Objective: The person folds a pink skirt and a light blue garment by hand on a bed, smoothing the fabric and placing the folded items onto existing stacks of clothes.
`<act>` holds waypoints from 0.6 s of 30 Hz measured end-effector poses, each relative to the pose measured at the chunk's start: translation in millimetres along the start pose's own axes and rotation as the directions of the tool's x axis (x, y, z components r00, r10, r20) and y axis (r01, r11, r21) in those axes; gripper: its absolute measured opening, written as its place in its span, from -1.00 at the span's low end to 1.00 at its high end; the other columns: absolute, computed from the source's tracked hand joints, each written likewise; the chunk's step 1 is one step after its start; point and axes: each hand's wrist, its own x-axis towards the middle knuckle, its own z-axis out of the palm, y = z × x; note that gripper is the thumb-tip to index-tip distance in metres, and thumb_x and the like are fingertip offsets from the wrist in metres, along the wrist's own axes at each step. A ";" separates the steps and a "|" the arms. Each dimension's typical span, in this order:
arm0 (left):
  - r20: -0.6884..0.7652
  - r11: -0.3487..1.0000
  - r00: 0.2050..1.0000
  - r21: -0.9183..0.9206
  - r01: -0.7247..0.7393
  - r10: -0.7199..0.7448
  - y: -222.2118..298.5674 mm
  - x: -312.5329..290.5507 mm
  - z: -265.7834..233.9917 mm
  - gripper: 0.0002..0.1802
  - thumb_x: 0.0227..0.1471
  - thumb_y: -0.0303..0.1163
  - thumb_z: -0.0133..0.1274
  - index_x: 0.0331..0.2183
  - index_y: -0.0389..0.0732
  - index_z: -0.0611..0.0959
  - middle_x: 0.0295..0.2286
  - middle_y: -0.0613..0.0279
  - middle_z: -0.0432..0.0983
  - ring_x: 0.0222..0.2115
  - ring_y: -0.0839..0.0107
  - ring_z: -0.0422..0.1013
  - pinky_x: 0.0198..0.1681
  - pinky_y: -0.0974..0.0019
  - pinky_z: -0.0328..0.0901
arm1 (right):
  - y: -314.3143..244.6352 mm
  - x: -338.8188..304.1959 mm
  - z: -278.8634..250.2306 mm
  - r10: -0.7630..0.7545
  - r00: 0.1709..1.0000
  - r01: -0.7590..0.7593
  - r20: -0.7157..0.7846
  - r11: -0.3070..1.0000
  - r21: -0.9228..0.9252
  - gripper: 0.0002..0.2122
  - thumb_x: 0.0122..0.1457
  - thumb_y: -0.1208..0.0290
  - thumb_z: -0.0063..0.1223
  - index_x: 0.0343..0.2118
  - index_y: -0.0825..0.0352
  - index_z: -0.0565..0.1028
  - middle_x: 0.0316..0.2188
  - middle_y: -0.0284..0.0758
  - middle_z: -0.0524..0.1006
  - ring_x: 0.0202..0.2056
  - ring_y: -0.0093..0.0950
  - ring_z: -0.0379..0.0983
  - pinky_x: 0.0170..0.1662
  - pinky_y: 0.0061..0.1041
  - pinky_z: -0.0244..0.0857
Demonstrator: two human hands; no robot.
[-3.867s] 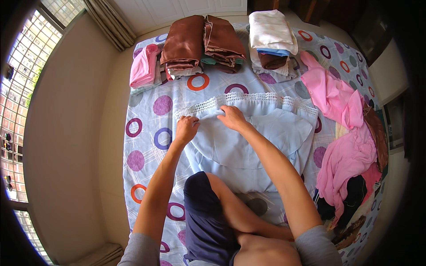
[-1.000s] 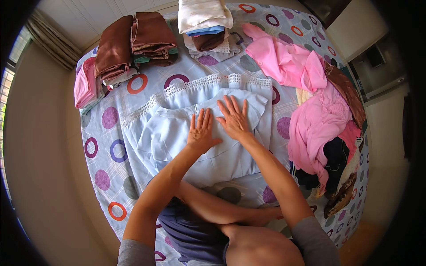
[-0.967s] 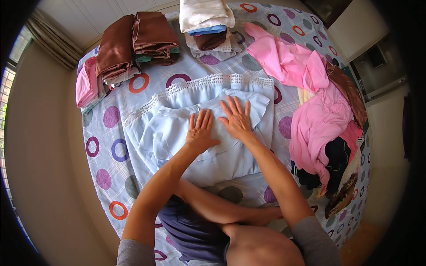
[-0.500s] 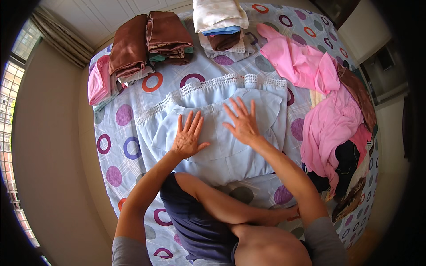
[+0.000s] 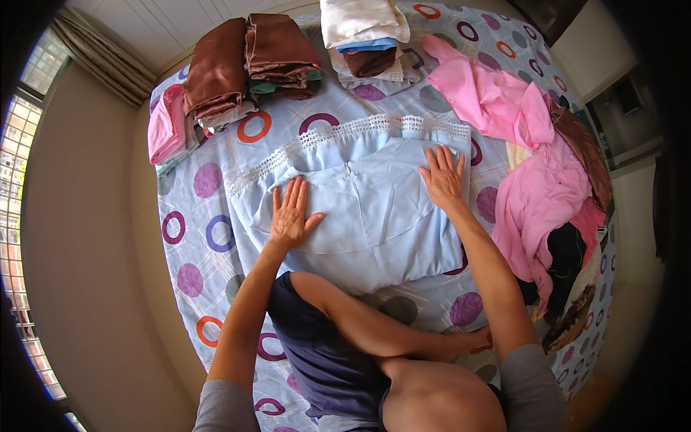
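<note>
A light blue garment [image 5: 360,223] with a white lace edge [image 5: 345,133] along its far side lies spread and partly folded on the bed in front of me. My left hand [image 5: 291,214] rests flat on its left part, fingers stretched out. Near its right edge my right hand [image 5: 443,178] lies palm down, fingers spread. Neither hand grips the cloth. A seam runs down the middle of the garment, and soft creases show between my hands.
Folded brown clothes [image 5: 216,65] are stacked at the far left beside folded pink cloth [image 5: 167,129]. At the far middle stands a pile topped with white cloth [image 5: 363,23]. Loose pink clothes [image 5: 540,194] lie heaped on the right. My crossed legs [image 5: 360,327] are close in front.
My hands have slid apart across the blue garment, the right one outward to its right edge, the left slightly left. The cloth between them looks flatter. The view has shifted slightly.
</note>
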 end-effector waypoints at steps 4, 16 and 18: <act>-0.080 0.995 0.997 -0.103 -0.005 -0.003 12.2 1.6 -14.5 -0.21 -0.12 0.07 -0.14 0.04 -0.22 0.12 0.06 0.15 -0.01 0.07 0.12 -0.09 0.07 -0.03 -0.20 | -62.1 -19.7 -20.9 -0.143 0.986 0.159 -0.083 0.960 0.231 -0.58 0.00 0.25 -0.09 -0.05 0.23 0.25 -0.03 -0.25 0.21 0.06 -0.32 0.00 0.09 -0.04 -0.34; 0.042 0.902 0.903 0.081 0.425 -0.429 3.1 -94.5 -26.4 -0.33 -0.05 -0.04 -0.21 0.05 -0.16 0.10 0.06 0.11 -0.03 0.08 0.09 -0.13 0.07 -0.05 -0.22 | -42.3 -140.6 -54.7 -0.278 0.951 0.231 0.136 0.931 0.283 -0.61 -0.01 0.30 -0.08 -0.08 0.28 0.28 0.01 -0.22 0.16 0.06 -0.29 -0.01 0.09 -0.17 -0.23; -0.070 0.846 0.856 0.133 0.517 -0.513 0.5 -136.6 -28.4 -0.36 -0.04 -0.09 -0.20 0.04 -0.20 0.12 0.04 0.03 0.00 0.06 -0.01 -0.10 0.06 -0.06 -0.19 | -13.2 -152.4 -72.2 -0.120 0.992 0.109 0.027 0.959 0.262 -0.69 -0.03 0.39 -0.08 -0.19 0.37 0.35 -0.07 -0.16 0.23 0.00 -0.25 0.07 0.05 -0.20 -0.12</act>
